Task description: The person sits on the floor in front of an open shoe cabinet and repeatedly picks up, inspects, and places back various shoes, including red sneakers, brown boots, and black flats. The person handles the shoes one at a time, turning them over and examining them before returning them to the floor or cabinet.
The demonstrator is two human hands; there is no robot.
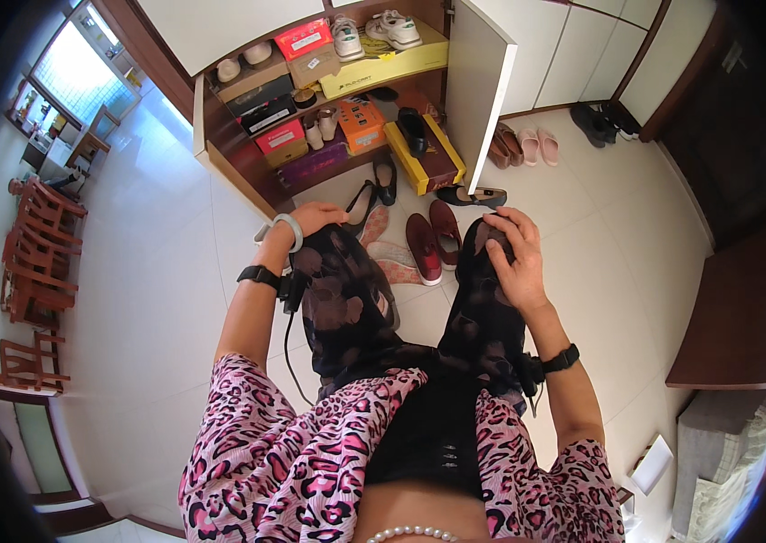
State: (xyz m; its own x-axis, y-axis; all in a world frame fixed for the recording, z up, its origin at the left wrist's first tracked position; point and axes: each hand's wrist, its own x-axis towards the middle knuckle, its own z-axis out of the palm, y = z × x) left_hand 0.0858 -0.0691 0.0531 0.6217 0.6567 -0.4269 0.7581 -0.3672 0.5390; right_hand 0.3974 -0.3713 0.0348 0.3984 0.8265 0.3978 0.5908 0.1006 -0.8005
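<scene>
My left hand (316, 218) rests on my left knee, its fingers loosely together and holding nothing that I can see. On my right knee lies my right hand (517, 254) with its fingers spread. Dark red slip-on shoes (423, 248) stand on the floor between my knees, beside patterned insoles (393, 271). Black flat shoes (385, 179) lie nearer the cabinet, and another black shoe (485, 197) lies by the door's foot. A black shoe (412, 132) sits on a yellow and brown shoebox (432, 159) that juts out of the cabinet.
The shoe cabinet (233, 129) holds shoeboxes and white sneakers (393, 28); its white door (491, 88) stands open. Brown shoes (505, 145), pink slippers (539, 146) and black shoes (592, 125) line the wall at right. Wooden chairs (40, 251) stand far left, a brown wooden surface (736, 319) at right.
</scene>
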